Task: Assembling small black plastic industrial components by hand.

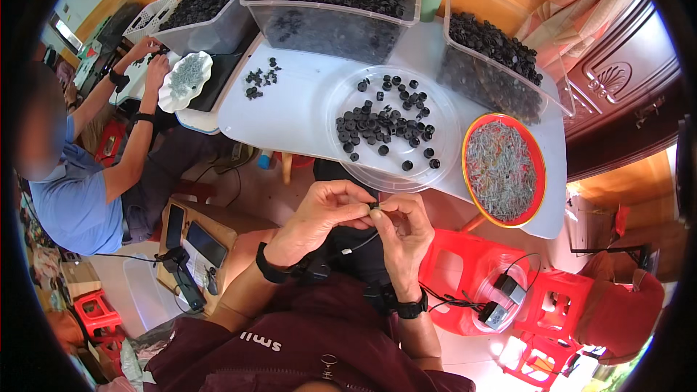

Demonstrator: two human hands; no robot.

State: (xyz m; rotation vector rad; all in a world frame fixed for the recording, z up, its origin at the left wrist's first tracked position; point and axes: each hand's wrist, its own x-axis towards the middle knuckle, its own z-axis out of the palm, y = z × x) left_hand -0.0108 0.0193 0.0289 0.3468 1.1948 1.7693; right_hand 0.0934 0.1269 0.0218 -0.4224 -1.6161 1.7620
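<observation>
Both my hands meet in front of my chest, just short of the table's near edge. My left hand [335, 207] and my right hand [401, 226] pinch a small dark part [374, 205] between their fingertips; its kind is mostly hidden by the fingers. Just beyond them, a clear round plastic tray [337, 112] holds many small black round plastic pieces [370, 127]. To the right of it stands a red bowl with a yellow rim [467, 174], filled with thin, pale needle-like pieces [501, 167].
Three clear bins [330, 11] of black parts line the table's back. A small cluster of black parts [261, 80] lies left. At left, a person in blue [83, 196] works beside a white scalloped dish [174, 98]. Red stools [450, 268] with power adapters [494, 312] stand right.
</observation>
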